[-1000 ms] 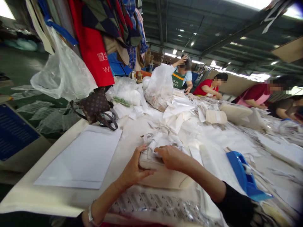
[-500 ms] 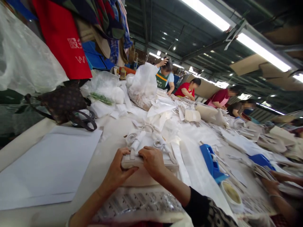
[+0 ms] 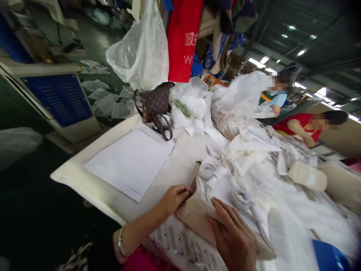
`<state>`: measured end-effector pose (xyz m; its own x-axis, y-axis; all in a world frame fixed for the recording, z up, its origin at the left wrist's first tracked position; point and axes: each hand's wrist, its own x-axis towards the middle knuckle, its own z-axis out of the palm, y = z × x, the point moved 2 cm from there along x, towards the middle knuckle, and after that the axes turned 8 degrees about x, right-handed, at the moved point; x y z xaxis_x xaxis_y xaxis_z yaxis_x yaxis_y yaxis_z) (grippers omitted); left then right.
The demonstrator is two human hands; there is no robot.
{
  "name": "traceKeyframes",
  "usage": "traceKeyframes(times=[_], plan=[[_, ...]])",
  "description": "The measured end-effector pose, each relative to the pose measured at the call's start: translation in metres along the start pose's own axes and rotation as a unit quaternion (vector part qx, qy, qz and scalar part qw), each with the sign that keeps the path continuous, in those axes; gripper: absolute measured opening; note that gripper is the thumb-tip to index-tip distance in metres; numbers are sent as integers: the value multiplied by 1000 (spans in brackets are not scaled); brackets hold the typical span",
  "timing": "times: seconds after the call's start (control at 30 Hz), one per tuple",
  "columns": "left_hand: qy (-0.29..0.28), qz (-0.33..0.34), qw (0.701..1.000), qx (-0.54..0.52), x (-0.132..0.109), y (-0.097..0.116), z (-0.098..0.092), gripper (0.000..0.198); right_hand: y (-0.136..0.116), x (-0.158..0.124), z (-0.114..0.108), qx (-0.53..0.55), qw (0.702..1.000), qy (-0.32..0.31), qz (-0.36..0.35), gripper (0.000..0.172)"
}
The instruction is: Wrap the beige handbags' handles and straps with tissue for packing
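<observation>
Looking down from the person's head at a long white counter (image 3: 70, 177) piled with pale cloth, the view tilts to one side. A moment ago the two hands lay close together on top of a beige bag (image 3: 194, 216); now they have parted to opposite sides of it. The left hand (image 3: 173, 199), with a metal bracelet (image 3: 120, 241) at the wrist, has its fingers loosely curled at the bag's near edge, beside a thin tan stick (image 3: 194, 175); whether it grips anything cannot be told. The right hand (image 3: 232, 235) lies open, fingers spread flat on the beige fabric. The bag rests on the counter over a sheet printed in rows of grey marks (image 3: 175, 242), with coiled white straps (image 3: 239, 197) on its far side. Beyond lie a blank white sheet (image 3: 129, 162) and a brown patterned handbag (image 3: 153, 103). A clear plastic bag (image 3: 141, 49) hangs beside a red cloth (image 3: 183, 41) that bears white lettering, partly readable as a Chinese character and a "W". Small text on a blue panel (image 3: 56, 98) is too tiny to read. A co-worker in a red shirt (image 3: 299, 126) leans over the counter further along.
</observation>
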<state>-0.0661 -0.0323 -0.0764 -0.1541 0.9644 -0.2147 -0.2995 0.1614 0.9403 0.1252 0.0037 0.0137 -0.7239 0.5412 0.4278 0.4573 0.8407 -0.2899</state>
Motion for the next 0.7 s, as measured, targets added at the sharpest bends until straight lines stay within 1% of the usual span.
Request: traceKeyframes(times=[0.03,0.1,0.17,0.23,0.3,0.33,0.37,0.43,0.47,0.5,0.57,0.63,0.67,0.7], plan=[[-19,-5,1000,5,7,-6,4,28,0,1,1,2,1000,5,-7,46],[-34,8,999,20,18,-13,9,23,1,2,4,6,1000,8,-13,45],[-34,26,999,27,23,-12,12,18,0,3,5,11,1000,7,-18,44],[-2,41,999,32,21,-5,11,19,-1,5,4,16,1000,6,-18,42],[41,72,995,47,14,7,9,29,-3,7,2,22,1000,5,-17,40],[47,99,992,62,11,14,8,33,-4,8,1,26,1000,4,-14,39],[35,128,988,79,8,20,7,34,-6,9,-1,32,999,1,-7,38],[-25,169,980,105,8,31,6,29,-7,12,-3,46,999,-8,15,35],[-59,172,977,113,10,35,6,25,-7,13,-3,52,998,-13,29,33],[-91,160,975,121,14,38,6,25,-7,14,-3,57,997,-18,42,30],[-129,122,972,154,24,41,8,34,-4,17,-3,60,996,-30,63,26],[-135,117,961,211,33,43,15,34,-1,19,-5,65,995,-30,70,25],[-125,129,955,237,37,43,19,30,1,19,-8,80,995,-17,62,25],[-106,145,950,254,40,43,23,25,1,18,-14,107,993,11,44,26]])
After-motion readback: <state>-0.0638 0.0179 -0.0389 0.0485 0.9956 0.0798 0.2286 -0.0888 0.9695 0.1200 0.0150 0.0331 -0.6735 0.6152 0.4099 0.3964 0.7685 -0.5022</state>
